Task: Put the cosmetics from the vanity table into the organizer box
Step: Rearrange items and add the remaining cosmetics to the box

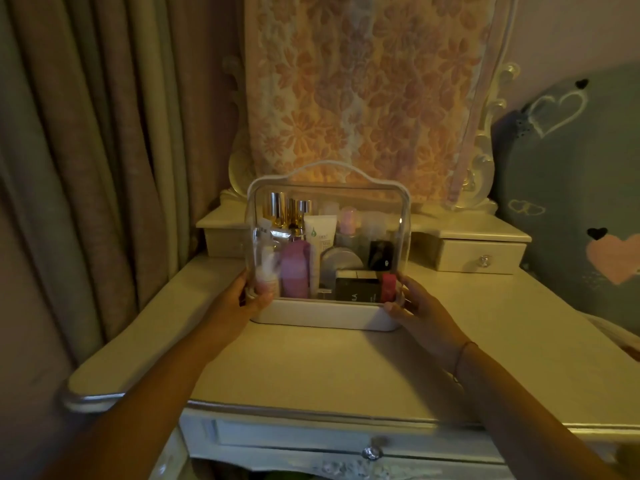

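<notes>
From the head view I see the clear-lidded organizer box with a white base and arched handle (327,311) standing upright mid-table on the cream vanity table with silver-edged top (304,368), and I judge the packing done: gold-capped bottles (287,213), a white tube (320,232), a pink bottle (295,271) and a black compact case (356,289) all show through the closed transparent cover, and no loose cosmetics lie on the tabletop. The step in hand looks like settling or shifting the box, so I would press evenly on both lower corners, keep the base flat and slide rather than tip it, since the tall bottles could topple inside. My left hand (247,294) cups the lower left corner, fingers wrapped on the side wall; my right hand (412,303) grasps the lower right corner, thumb at the front. Both forearms reach straight forward, roughly symmetrical.
</notes>
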Demonstrator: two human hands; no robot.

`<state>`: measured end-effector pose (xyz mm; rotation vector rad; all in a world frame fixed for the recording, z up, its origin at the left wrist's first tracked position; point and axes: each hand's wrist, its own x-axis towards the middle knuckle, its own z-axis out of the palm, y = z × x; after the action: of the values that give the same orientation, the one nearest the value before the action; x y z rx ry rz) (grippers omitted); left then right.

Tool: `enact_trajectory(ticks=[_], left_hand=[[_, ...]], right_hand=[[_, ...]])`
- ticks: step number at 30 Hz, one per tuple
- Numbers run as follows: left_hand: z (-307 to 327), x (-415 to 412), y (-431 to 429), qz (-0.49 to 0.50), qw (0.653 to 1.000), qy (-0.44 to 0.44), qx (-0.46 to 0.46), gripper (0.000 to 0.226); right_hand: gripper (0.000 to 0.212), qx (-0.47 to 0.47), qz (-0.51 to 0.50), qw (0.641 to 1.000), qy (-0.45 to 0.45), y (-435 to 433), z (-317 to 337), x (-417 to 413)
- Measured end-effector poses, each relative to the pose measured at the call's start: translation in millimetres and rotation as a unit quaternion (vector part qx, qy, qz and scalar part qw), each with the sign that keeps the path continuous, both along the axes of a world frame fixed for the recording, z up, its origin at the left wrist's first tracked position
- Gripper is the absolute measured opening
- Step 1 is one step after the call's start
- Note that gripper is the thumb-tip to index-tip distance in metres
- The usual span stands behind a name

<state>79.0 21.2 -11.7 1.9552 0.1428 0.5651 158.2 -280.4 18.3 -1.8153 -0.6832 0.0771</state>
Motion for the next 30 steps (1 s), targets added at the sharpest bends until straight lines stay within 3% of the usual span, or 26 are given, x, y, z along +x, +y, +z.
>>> enact_trajectory(ticks=[8, 18, 30], left_hand=[[-3.1, -24.5, 82.9, 0.023, 0.996, 0.003, 0.085, 0.037], [1.7, -46.0, 145.1, 0.05, 0.997, 0.057, 0.005, 0.049], [4.9, -47.7, 152.7, 0.068, 0.995, 0.071, 0.028, 0.058]], right_hand=[[0.048, -0.003, 0.016, 1.0, 0.0, 64.9, -2.0, -15.2], [0.047, -0.005, 0.036, 0.999, -0.017, 130.4, -2.0, -29.5], [0.052, -0.031, 0.032, 0.999, -0.015, 146.6, -11.7, -15.4]])
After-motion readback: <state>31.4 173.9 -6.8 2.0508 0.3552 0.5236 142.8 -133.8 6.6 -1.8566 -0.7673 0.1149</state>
